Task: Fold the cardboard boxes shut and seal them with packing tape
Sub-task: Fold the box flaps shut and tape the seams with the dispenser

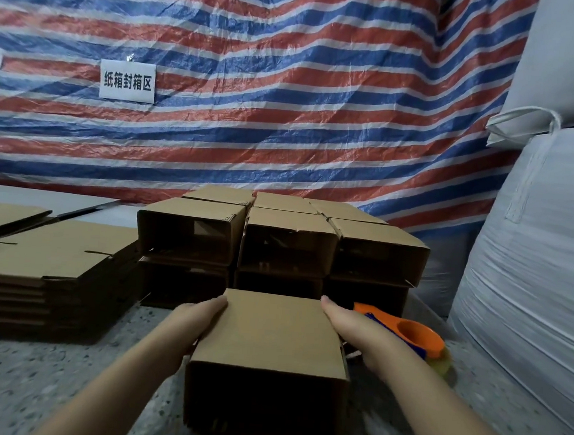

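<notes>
Near edge of the table, centre: the cardboard box [269, 363] lay on its side on the speckled table [42, 380], its plain panel up, one dark face toward the camera.
Left hand: the left hand [195, 320] lay flat along the box's left upper edge, thumb on top; its fingers were hidden behind the side, so whether they curled could not be told.
Right hand: the right hand [355, 329] pressed the right upper edge likewise, fingers out of sight down the far side.
Handling: probably light and empty; the panels looked stiff, yet thin corrugated walls would likely buckle under a hard squeeze and slide easily on the smooth top.
Where to hold: best taken by both side walls near the corners, where the folds stiffen it.
Tape dispenser: an orange tape dispenser [413, 337] sat just beyond the right hand, toward the right edge.
Other boxes: erected boxes [287, 241] stood stacked behind, toward the far edge.
Flat stock: flattened cartons [45, 260] were piled at the left edge.
</notes>
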